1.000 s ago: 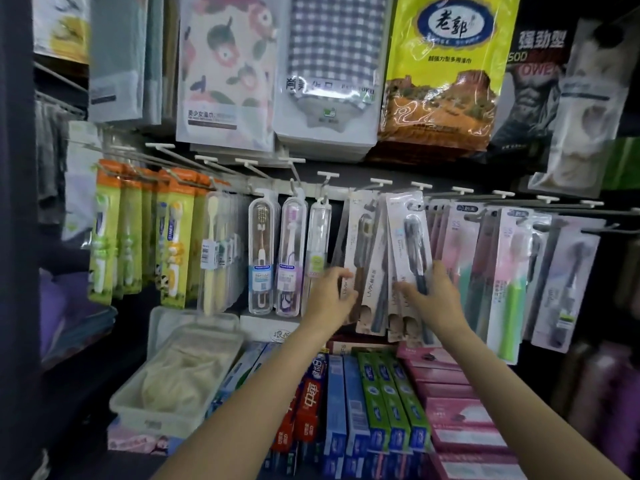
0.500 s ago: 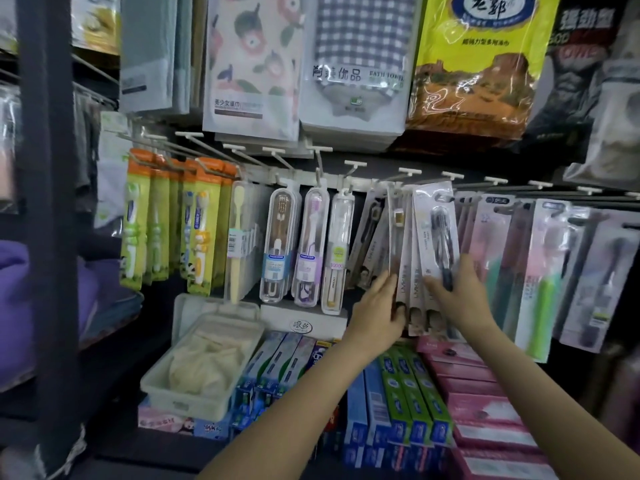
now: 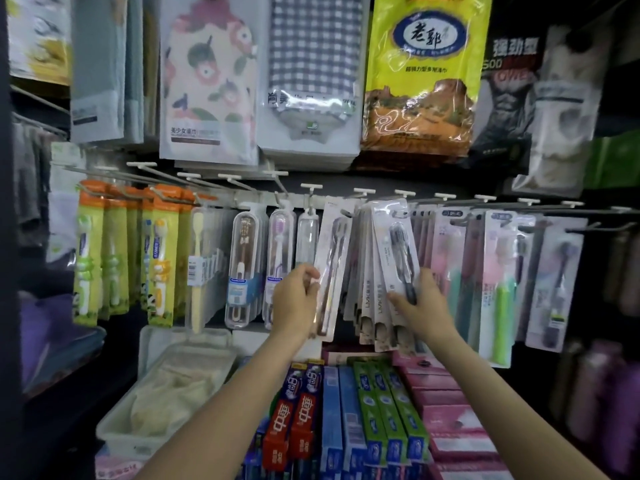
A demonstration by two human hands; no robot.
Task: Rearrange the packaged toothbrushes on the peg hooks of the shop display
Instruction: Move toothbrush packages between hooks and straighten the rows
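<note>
Packaged toothbrushes hang from a row of peg hooks [image 3: 363, 192] across the display. My left hand [image 3: 298, 299] grips one white blister pack with a dark toothbrush [image 3: 333, 258], tilted left away from the others. My right hand [image 3: 420, 306] holds the lower part of a bundle of similar white packs [image 3: 384, 271] with a black toothbrush in front. The packs' tops sit near the hooks; whether they hang on them is unclear.
Clear toothbrush cases [image 3: 242, 265] and orange-green packs [image 3: 159, 251] hang to the left, pink and green packs [image 3: 498, 282] to the right. Towels [image 3: 311, 74] hang above. Toothpaste boxes [image 3: 349, 420] and a white bin [image 3: 166, 382] lie below.
My left hand has pulled a single pack leftward out of the bundle, opening a gap. The right hand still holds the remaining packs. The camera has moved closer.
</note>
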